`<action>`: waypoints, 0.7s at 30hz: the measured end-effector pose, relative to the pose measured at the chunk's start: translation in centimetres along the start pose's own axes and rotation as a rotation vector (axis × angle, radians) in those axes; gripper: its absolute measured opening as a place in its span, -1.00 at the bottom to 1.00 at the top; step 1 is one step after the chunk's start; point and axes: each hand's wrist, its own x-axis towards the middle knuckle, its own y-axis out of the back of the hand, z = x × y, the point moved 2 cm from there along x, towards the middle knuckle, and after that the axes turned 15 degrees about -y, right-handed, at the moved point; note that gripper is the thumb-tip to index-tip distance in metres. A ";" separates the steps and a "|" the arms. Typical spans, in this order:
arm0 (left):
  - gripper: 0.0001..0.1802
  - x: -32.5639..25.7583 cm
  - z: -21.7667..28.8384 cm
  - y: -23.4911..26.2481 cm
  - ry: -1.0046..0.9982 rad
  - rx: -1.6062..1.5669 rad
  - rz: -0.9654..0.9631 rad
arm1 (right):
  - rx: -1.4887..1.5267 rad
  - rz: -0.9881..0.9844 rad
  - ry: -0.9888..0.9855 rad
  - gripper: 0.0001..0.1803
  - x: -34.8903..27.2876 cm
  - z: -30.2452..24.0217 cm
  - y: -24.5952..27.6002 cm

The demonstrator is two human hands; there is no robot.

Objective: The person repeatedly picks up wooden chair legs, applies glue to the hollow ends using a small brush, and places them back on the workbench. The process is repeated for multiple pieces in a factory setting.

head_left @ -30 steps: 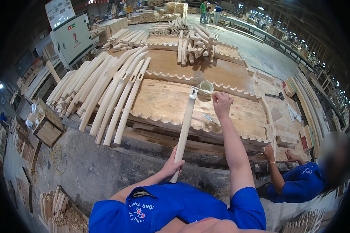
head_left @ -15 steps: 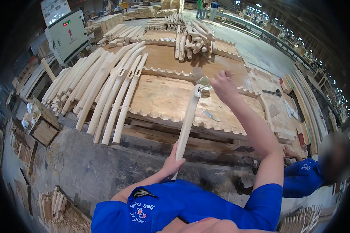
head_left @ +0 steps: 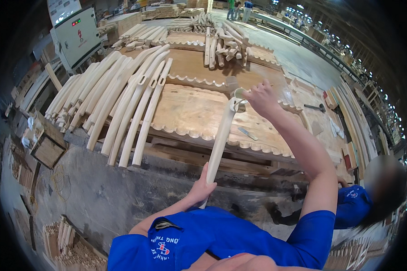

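A long pale wooden bar (head_left: 220,140) slants away from me, its far end over the scalloped wooden rack. My left hand (head_left: 201,189) is wrapped round its near end. At the far end, my right hand (head_left: 262,97) is closed, fingers pinched on what looks like a thin stick reaching to the bar's tip. A small round cup (head_left: 239,93), pale inside, stands right beside that tip. Just behind the cup is a small grey-brown round thing (head_left: 231,82), its kind unclear. On the rack board lies a flat, blade-like tool (head_left: 248,133).
Several curved wooden bars (head_left: 131,108) lie side by side on the left of the scalloped rack (head_left: 190,108). More wooden pieces (head_left: 226,47) are heaped farther back. A hammer (head_left: 315,108) rests at right. A co-worker in blue (head_left: 348,205) is close on my right.
My right hand stays by the bar's far end, shifted slightly right and down. The bar's tip sits a little farther right in the view. The co-worker has moved slightly left.
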 end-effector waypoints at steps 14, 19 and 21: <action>-0.03 0.1 -1.4 -0.5 -0.186 0.041 0.097 | -0.095 -0.431 -0.044 -0.86 1.8 -1.5 1.6; -0.04 0.1 -1.2 -0.2 -0.038 -0.042 0.047 | -0.084 -0.462 -0.034 -0.83 1.0 0.8 3.3; -0.04 0.0 -0.8 -0.2 -0.034 -0.100 0.050 | 0.102 -0.418 -0.167 -0.84 -0.3 2.9 2.8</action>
